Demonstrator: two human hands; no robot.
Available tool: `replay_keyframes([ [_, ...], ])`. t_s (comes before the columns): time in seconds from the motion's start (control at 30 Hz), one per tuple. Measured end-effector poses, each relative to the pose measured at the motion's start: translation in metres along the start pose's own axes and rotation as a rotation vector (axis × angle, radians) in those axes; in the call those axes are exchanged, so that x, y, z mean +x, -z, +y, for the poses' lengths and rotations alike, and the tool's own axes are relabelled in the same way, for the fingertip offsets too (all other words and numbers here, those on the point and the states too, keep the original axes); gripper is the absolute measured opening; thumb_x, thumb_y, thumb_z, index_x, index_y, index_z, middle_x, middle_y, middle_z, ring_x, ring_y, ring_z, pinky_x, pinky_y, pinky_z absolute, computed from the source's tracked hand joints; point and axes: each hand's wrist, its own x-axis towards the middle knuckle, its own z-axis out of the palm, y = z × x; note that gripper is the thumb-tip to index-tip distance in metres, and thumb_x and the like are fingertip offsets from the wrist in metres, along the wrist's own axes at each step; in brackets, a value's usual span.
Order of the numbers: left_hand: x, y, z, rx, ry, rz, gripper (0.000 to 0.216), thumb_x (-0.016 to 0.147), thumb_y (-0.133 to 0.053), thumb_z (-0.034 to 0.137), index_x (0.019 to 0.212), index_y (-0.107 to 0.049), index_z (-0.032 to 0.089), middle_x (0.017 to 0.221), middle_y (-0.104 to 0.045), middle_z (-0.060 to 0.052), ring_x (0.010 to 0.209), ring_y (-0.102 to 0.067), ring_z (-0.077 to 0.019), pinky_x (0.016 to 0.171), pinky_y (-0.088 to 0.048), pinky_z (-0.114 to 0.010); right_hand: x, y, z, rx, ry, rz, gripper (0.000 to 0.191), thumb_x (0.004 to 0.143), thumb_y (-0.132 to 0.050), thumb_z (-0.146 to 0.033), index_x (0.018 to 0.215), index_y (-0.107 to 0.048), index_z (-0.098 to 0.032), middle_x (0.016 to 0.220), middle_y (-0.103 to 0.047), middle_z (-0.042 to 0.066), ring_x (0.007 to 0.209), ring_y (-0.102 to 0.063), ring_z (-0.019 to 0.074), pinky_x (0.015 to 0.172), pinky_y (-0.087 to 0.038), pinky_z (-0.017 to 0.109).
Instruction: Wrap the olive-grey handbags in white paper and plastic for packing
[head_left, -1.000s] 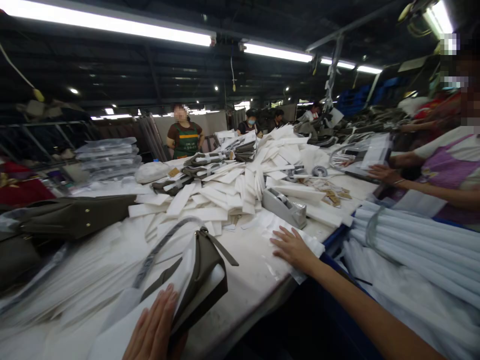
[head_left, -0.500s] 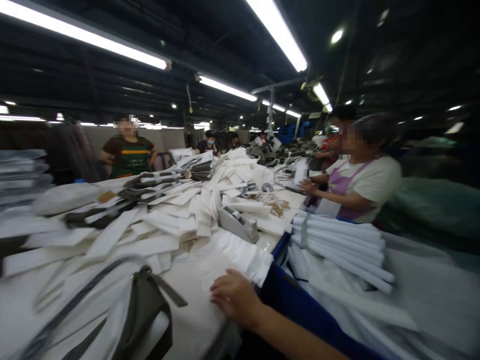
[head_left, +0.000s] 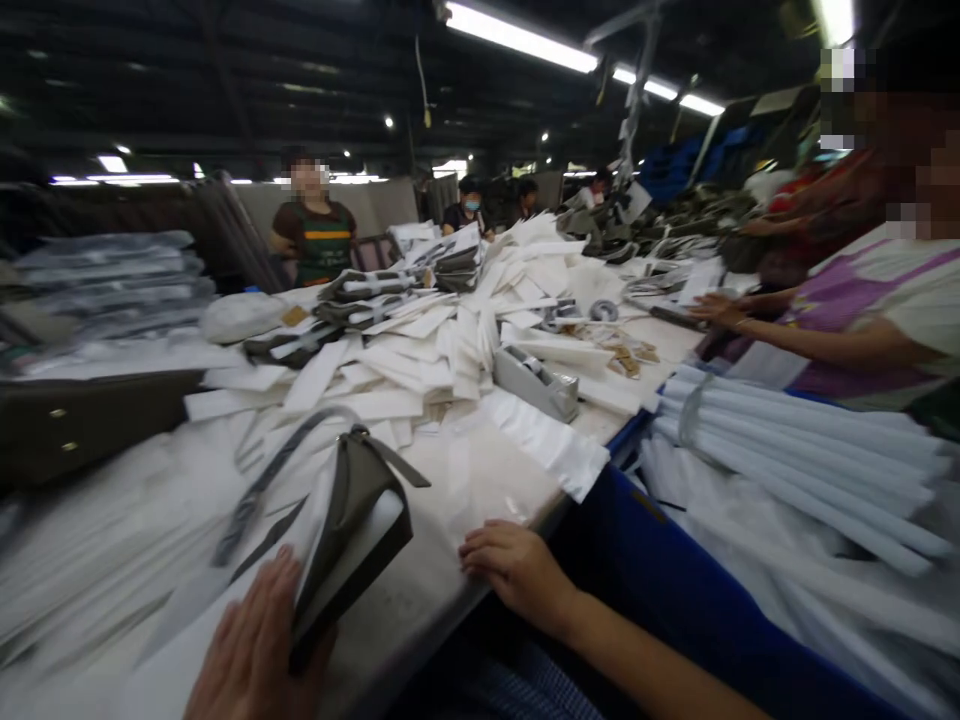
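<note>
While the left grip [head_left: 259,635] touches it, the bag [head_left: 357,486] extends beyond.

Ceiling tubes [head_left: 522,38] are glaring hard — the roof [head_left: 225,80] is looking near-black, and those white sheets [head_left: 90,560] lower left are going kinda smeary.

Left hand [head_left: 244,645]: bare, with long, slender fingers [head_left: 274,600]
Right hand [head_left: 525,575]: bare, rounded across the back
Right forearm [head_left: 652,655]: bare along its visible length
Clothing [head_left: 551,685]: dark blue cloth, fine pale check-like pattern, partly shadowed
</note>
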Motion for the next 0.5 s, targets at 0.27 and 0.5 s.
replay_keyframes([
  [0.27, 0.004, 0.003, 0.008, 0.081, -0.059, -0.022, 0.066, 0.096, -0.061, 0.028, 0.155, -0.033, 0.021, 0.148, -0.052, -0.009, 0.129, -0.056, -0.0272, 0.118, -0.037, -0.041, 0.067, 0.006, 0.027, -0.42, -0.346, 0.12, 0.047, 0.097, -0.057, -0.044, 0.134, -0.059, -0.017, 0.128, -0.066, 0.015, 0.12, -0.058, 0.0304, 0.104, -0.043, 0.046],
  [0.5, 0.007, 0.009, 0.004, 0.07, -0.018, 0.027, 0.071, 0.092, -0.065, 0.023, 0.155, -0.032, 0.021, 0.149, -0.051, -0.01, 0.131, -0.055, -0.0264, 0.118, -0.037, -0.04, 0.112, -0.015, 0.051, -0.509, -0.43, 0.145, 0.049, 0.092, -0.065, -0.041, 0.134, -0.058, -0.018, 0.119, -0.065, 0.016, 0.114, -0.053, 0.0337, 0.098, -0.039, 0.047],
])
